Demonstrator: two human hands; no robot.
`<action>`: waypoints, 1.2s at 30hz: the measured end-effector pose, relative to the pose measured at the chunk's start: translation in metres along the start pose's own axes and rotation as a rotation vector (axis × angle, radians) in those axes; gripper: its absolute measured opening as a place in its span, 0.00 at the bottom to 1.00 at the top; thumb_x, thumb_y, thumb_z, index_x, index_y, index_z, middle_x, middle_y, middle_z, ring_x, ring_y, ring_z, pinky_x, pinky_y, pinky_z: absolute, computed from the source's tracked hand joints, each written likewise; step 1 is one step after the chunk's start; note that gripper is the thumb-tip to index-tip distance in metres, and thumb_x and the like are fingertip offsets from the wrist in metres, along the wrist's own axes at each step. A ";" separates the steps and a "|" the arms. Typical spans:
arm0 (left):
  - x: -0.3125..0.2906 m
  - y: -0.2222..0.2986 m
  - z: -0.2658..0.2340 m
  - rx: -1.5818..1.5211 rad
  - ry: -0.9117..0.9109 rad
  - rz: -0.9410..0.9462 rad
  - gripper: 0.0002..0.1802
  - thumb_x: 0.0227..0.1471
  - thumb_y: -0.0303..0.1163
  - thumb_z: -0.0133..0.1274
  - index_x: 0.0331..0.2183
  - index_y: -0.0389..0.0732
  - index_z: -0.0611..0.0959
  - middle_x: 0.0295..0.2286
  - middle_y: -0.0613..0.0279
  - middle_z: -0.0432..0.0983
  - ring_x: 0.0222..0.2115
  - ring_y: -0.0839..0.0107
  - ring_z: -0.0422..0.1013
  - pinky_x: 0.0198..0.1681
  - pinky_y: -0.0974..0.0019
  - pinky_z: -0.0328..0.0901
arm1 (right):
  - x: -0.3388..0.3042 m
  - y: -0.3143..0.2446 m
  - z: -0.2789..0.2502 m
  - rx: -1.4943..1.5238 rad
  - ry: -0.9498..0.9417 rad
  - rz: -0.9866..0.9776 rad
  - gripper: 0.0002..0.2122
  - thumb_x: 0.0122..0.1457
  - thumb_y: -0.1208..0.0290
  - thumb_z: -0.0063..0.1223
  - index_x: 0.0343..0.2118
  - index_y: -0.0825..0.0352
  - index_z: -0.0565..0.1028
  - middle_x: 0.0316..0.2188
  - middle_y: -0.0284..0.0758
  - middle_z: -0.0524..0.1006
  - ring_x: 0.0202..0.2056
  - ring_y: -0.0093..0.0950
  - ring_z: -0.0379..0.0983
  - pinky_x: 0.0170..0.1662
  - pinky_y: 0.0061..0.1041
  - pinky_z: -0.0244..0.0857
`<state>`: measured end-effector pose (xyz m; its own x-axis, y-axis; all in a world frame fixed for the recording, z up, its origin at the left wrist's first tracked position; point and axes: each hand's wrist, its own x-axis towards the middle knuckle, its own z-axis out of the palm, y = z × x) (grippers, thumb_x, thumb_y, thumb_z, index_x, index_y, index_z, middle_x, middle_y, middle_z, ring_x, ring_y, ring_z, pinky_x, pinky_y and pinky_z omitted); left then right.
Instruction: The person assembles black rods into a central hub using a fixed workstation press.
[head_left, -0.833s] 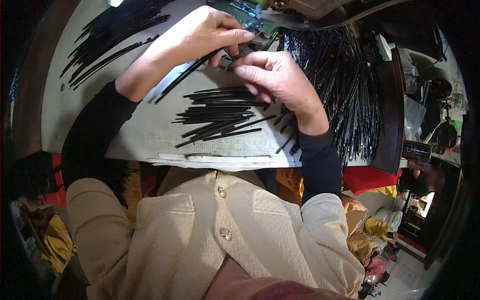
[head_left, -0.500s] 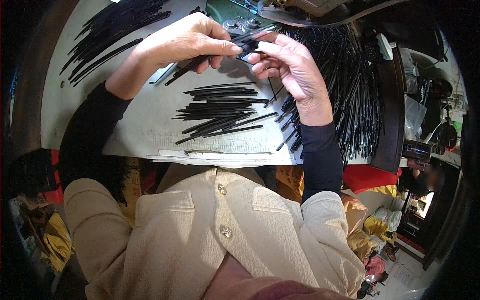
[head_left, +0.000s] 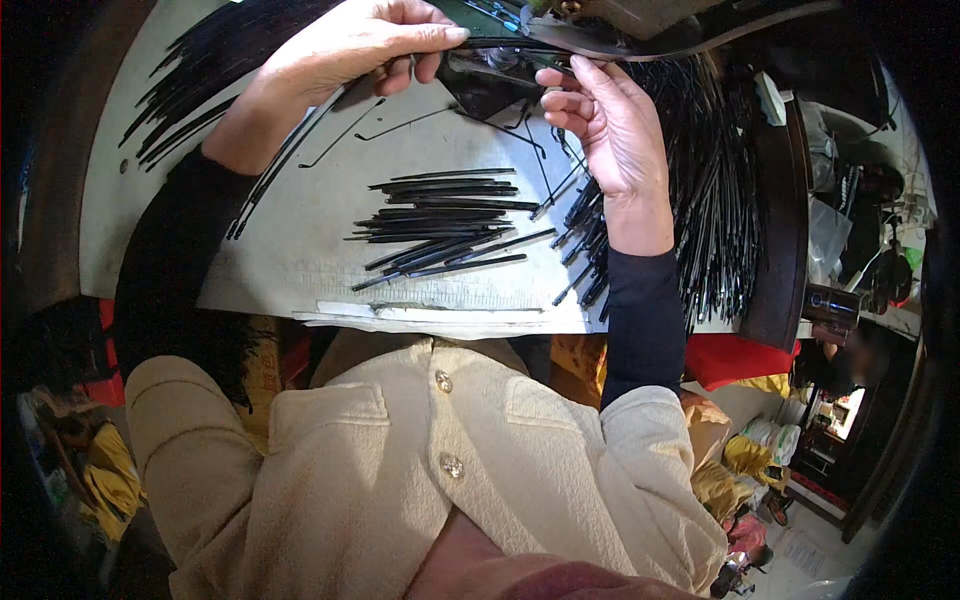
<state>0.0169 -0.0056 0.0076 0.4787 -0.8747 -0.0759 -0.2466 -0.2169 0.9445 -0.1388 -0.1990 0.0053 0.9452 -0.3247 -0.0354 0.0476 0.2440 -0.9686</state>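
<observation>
Long thin black strips [head_left: 515, 43] stretch between my two hands at the far side of the table. My left hand [head_left: 400, 40] pinches them between thumb and fingers, and their long tails run down leftward beside my forearm. My right hand [head_left: 605, 120] is closed at their right end, thumb against fingertips. Just nearer lies a small pile of short black strips [head_left: 440, 215], laid roughly side by side. A few thin bent black pieces [head_left: 400, 123] rest between that pile and my hands.
A large heap of glossy black strips [head_left: 700, 200] covers the table's right side. Another bundle of black strips [head_left: 215, 70] lies at the far left. A dark machine body [head_left: 650, 20] overhangs the far edge. The white tabletop [head_left: 270, 280] has ruler markings near its front edge.
Both hands have moved farther away and apart, drawing the black strips out between them. Long tails now hang left of my left hand. Thin bent pieces now show on the tabletop.
</observation>
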 end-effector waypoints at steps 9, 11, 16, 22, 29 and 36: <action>0.019 -0.010 0.014 -0.245 0.079 0.020 0.13 0.52 0.41 0.52 0.28 0.39 0.77 0.14 0.77 0.59 0.11 0.89 0.54 0.14 0.82 0.48 | 0.005 0.000 -0.008 0.067 0.032 -0.039 0.09 0.58 0.72 0.45 0.38 0.72 0.69 0.31 0.47 0.76 0.26 0.28 0.76 0.30 0.22 0.73; 0.022 -0.010 0.014 -0.240 0.058 0.034 0.13 0.52 0.40 0.52 0.28 0.39 0.76 0.13 0.77 0.58 0.11 0.89 0.53 0.14 0.82 0.47 | 0.005 -0.001 -0.011 0.073 0.046 -0.036 0.09 0.58 0.72 0.45 0.38 0.73 0.69 0.30 0.47 0.76 0.26 0.29 0.76 0.30 0.22 0.74; 0.018 -0.008 0.012 -0.170 0.089 -0.029 0.13 0.51 0.40 0.53 0.29 0.38 0.77 0.12 0.78 0.56 0.11 0.89 0.51 0.13 0.81 0.44 | 0.004 0.001 -0.007 0.048 0.064 -0.034 0.09 0.57 0.72 0.46 0.38 0.73 0.69 0.30 0.46 0.76 0.27 0.29 0.76 0.30 0.22 0.74; 0.017 -0.006 0.006 -0.166 0.029 -0.031 0.16 0.50 0.42 0.54 0.29 0.37 0.79 0.11 0.78 0.55 0.11 0.89 0.49 0.13 0.80 0.42 | 0.007 0.006 -0.011 0.154 0.035 0.011 0.10 0.56 0.72 0.47 0.38 0.72 0.69 0.32 0.46 0.75 0.29 0.33 0.76 0.30 0.26 0.74; 0.015 0.011 0.003 -0.375 -0.072 0.015 0.13 0.51 0.37 0.52 0.23 0.37 0.78 0.13 0.76 0.60 0.13 0.87 0.51 0.15 0.79 0.45 | 0.009 0.007 -0.017 0.229 0.122 -0.103 0.09 0.53 0.80 0.47 0.38 0.73 0.69 0.35 0.43 0.75 0.36 0.37 0.74 0.37 0.36 0.72; -0.009 0.031 -0.013 -0.217 -0.126 -0.109 0.12 0.50 0.35 0.53 0.25 0.35 0.79 0.14 0.75 0.61 0.13 0.86 0.53 0.15 0.79 0.47 | -0.002 0.006 0.007 -0.561 0.149 -0.295 0.10 0.51 0.71 0.58 0.34 0.69 0.77 0.28 0.30 0.76 0.32 0.16 0.67 0.39 0.16 0.60</action>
<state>0.0152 0.0014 0.0417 0.3805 -0.9013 -0.2068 -0.0071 -0.2265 0.9740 -0.1383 -0.1907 0.0015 0.8614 -0.4380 0.2570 0.0839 -0.3763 -0.9227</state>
